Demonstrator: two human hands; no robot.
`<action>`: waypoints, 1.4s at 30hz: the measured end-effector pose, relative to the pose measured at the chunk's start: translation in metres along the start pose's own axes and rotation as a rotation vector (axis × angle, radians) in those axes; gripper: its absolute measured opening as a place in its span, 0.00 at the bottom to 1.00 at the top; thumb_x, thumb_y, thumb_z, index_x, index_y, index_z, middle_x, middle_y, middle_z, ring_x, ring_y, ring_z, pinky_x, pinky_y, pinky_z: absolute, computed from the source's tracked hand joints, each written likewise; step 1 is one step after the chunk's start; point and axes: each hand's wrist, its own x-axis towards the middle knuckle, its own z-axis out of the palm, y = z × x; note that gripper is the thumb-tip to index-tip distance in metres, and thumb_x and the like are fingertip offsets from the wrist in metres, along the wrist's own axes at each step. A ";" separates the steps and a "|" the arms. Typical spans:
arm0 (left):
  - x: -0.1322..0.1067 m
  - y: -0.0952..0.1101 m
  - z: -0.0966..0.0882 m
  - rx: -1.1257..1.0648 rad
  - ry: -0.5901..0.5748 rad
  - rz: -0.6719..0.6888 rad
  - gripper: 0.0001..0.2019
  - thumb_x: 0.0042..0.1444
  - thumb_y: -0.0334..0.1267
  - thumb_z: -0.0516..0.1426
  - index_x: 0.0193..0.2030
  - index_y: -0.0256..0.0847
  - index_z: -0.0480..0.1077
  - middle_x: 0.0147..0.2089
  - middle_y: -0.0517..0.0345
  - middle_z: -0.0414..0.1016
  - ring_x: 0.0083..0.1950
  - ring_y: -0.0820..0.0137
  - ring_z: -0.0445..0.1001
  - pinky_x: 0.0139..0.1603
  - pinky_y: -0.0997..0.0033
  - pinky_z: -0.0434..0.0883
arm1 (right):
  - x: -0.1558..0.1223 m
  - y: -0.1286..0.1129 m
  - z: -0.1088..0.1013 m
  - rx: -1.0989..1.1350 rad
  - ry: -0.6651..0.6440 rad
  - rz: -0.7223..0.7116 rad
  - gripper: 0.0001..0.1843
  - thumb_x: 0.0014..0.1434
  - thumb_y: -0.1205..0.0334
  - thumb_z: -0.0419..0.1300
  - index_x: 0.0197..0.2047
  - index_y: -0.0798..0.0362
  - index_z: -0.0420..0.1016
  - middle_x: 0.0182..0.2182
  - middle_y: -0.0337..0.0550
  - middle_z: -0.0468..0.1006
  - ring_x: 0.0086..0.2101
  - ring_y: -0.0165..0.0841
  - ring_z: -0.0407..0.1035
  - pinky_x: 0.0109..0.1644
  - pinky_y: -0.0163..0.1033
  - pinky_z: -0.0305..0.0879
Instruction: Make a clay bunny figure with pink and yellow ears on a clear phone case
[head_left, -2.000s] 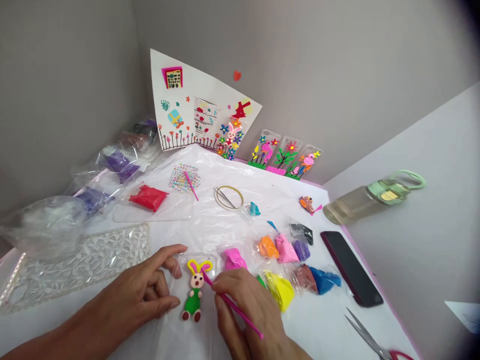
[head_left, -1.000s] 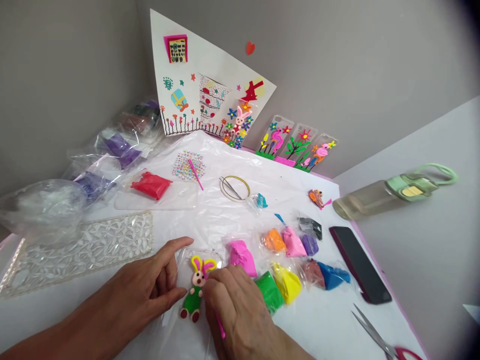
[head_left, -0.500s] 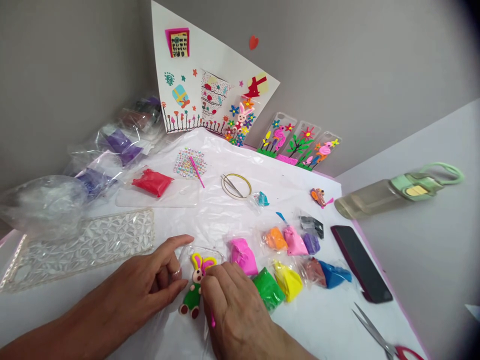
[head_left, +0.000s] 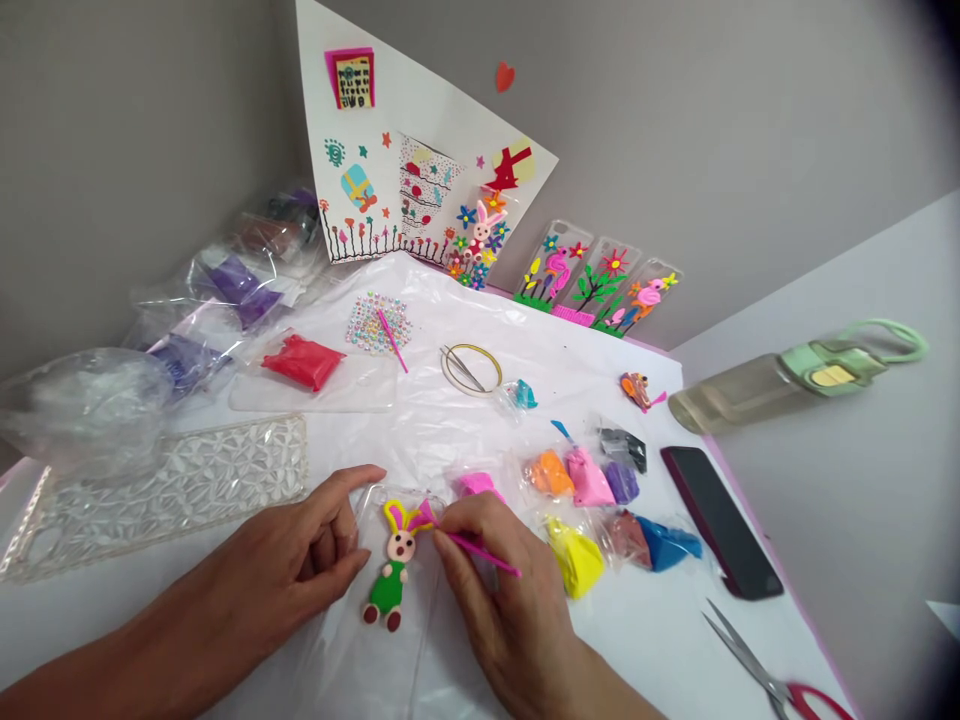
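While the left hand [head_left: 289, 570] presses flat on the clear sheet [head_left: 360, 640] beside the clay bunny [head_left: 394, 565], the right hand [head_left: 499, 590] pinches a pink stick [head_left: 480, 552] at its pink ear; body, head, feet look made; ears seem unfinished.

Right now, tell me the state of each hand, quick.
Left hand: open, fingers resting on the clear case beside the clay bunny.
Right hand: closed, pinching the pink tool at the bunny's ear.
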 end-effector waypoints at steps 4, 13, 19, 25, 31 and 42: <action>0.000 -0.001 0.000 0.005 0.016 0.002 0.23 0.62 0.44 0.54 0.64 0.49 0.63 0.31 0.66 0.73 0.26 0.72 0.71 0.29 0.75 0.67 | 0.003 0.001 -0.007 0.042 0.011 0.005 0.07 0.69 0.71 0.55 0.43 0.51 0.71 0.35 0.40 0.76 0.36 0.30 0.71 0.40 0.33 0.67; 0.002 0.003 -0.006 -0.119 -0.043 -0.059 0.25 0.62 0.47 0.54 0.65 0.50 0.62 0.41 0.60 0.79 0.34 0.67 0.78 0.36 0.71 0.74 | 0.020 0.013 -0.032 0.254 -0.034 0.129 0.08 0.68 0.69 0.57 0.41 0.51 0.77 0.37 0.42 0.77 0.39 0.31 0.72 0.43 0.37 0.68; 0.000 -0.003 -0.011 0.057 0.084 0.001 0.18 0.62 0.49 0.56 0.58 0.54 0.73 0.44 0.59 0.81 0.38 0.64 0.78 0.40 0.70 0.75 | 0.014 0.014 -0.033 0.300 -0.055 0.219 0.06 0.66 0.68 0.60 0.39 0.51 0.77 0.35 0.40 0.79 0.36 0.31 0.73 0.40 0.36 0.68; -0.001 -0.001 -0.012 0.080 0.095 0.006 0.19 0.62 0.51 0.56 0.59 0.55 0.72 0.45 0.60 0.80 0.39 0.66 0.79 0.42 0.73 0.75 | 0.010 0.015 -0.031 0.191 -0.141 0.085 0.08 0.68 0.70 0.56 0.40 0.50 0.75 0.36 0.41 0.79 0.38 0.32 0.73 0.43 0.38 0.69; 0.001 -0.002 -0.012 0.099 0.075 -0.013 0.21 0.62 0.55 0.56 0.59 0.56 0.72 0.44 0.60 0.80 0.39 0.65 0.79 0.41 0.73 0.75 | 0.009 0.018 -0.028 0.132 -0.156 0.037 0.08 0.69 0.69 0.55 0.41 0.50 0.75 0.36 0.41 0.80 0.39 0.32 0.72 0.44 0.38 0.69; 0.000 -0.001 -0.015 -0.018 0.048 -0.057 0.23 0.62 0.56 0.56 0.61 0.54 0.69 0.44 0.59 0.79 0.41 0.65 0.80 0.43 0.72 0.77 | 0.012 -0.005 -0.058 0.211 -0.286 0.205 0.10 0.73 0.62 0.51 0.42 0.49 0.74 0.38 0.39 0.80 0.38 0.30 0.75 0.43 0.35 0.71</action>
